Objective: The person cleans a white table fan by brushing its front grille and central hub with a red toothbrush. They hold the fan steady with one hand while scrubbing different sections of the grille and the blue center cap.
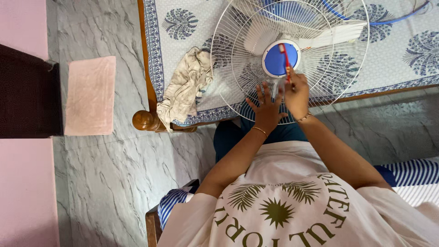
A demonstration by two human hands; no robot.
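The fan grille (pixel 289 59), a white wire guard with a blue hub (pixel 275 60) at its centre, lies tilted against the edge of a bed (pixel 393 55) covered in a blue-and-white printed sheet. The right hand (pixel 297 93) is closed around a red-handled tool (pixel 286 59), probably a screwdriver, though the tip is too small to be sure; its shaft reaches up from the hand across the hub. The left hand (pixel 266 109), just beside the right, rests with fingers spread against the lower wires, gripping nothing.

The guard has only this light steadying, so a hard push on the tool could make it slide off the bed edge or rock. The tip could also skid off the hub and catch the thin wires or the nearby left fingers. A crumpled beige cloth (pixel 185 84) lies left of the hands, near a wooden bedpost (pixel 145 120); it looks well clear.
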